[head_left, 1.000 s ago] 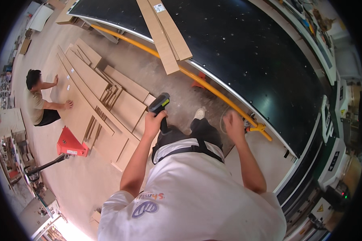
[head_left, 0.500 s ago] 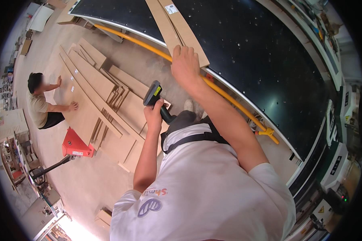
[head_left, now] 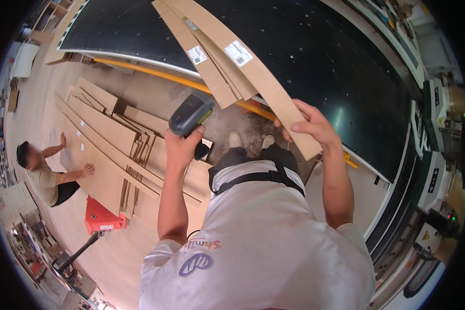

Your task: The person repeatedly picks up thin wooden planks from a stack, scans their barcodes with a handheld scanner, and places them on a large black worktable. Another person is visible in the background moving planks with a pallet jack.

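My left hand (head_left: 182, 149) is wrapped round the grip of a dark handheld barcode scanner (head_left: 187, 114), held up beside the boards. My right hand (head_left: 315, 126) grips the near end of a long, narrow brown board strip (head_left: 275, 94), thumb on top and fingers partly hidden beneath. A white label (head_left: 238, 53) sits on that strip. Beside it on the left lies another brown strip (head_left: 214, 85) with its own white label (head_left: 197, 55). At least one more strip shows between these two, fanned apart. Their near ends reach over the edge of the black-topped table (head_left: 325, 72).
A yellow rail (head_left: 155, 71) runs along the table's near side. To the left, stacked brown panels (head_left: 111, 129) lie near a red pallet jack (head_left: 102, 214). Another person (head_left: 42, 173) crouches there, hands on the panels. Machine units (head_left: 434, 181) line the right side.
My right hand has moved right, swinging one strip's near end away from the others and toward me. The scanner in my left hand has risen closer to the boards. More labels now show.
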Motion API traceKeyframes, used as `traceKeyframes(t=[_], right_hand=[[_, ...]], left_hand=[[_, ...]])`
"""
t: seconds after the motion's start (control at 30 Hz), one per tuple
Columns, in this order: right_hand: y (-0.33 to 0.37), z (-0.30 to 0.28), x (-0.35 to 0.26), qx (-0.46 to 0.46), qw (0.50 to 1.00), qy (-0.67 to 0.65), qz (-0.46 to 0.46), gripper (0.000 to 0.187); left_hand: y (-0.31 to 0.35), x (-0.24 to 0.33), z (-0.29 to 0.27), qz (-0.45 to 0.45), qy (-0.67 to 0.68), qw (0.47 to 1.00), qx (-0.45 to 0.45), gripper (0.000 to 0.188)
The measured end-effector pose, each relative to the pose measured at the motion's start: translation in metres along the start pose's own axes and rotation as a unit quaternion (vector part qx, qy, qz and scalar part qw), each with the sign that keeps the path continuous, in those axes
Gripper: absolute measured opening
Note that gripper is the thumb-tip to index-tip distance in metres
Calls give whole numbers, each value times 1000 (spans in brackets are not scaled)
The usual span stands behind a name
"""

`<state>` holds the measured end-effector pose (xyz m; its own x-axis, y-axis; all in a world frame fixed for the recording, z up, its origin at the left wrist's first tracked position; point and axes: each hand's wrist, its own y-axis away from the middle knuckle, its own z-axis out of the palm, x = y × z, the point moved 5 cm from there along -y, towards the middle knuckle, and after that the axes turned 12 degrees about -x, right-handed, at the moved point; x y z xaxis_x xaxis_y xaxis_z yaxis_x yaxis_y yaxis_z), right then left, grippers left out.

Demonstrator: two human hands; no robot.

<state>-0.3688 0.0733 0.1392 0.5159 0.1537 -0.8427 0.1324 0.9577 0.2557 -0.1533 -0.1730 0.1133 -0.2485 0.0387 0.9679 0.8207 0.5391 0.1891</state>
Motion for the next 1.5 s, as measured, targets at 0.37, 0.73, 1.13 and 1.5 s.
traceKeyframes(t=[0.37,0.73,1.13,1.5], right_hand=[[94,-25,-8,25,999,3,24,67],[104,-43,-3,-8,1000,9,-7,64],[113,-63,1,-21,1000,-20,-8,62],[125,-69,14,16,1000,-20,-2,58]], left_hand=[[-27,114,47,75,-250,934,-243,26],[-31,135,74,32,-271,930,-247,24],[-37,144,98,2,-287,932,-220,25],[-52,120,118,-40,-231,943,-236,24]])
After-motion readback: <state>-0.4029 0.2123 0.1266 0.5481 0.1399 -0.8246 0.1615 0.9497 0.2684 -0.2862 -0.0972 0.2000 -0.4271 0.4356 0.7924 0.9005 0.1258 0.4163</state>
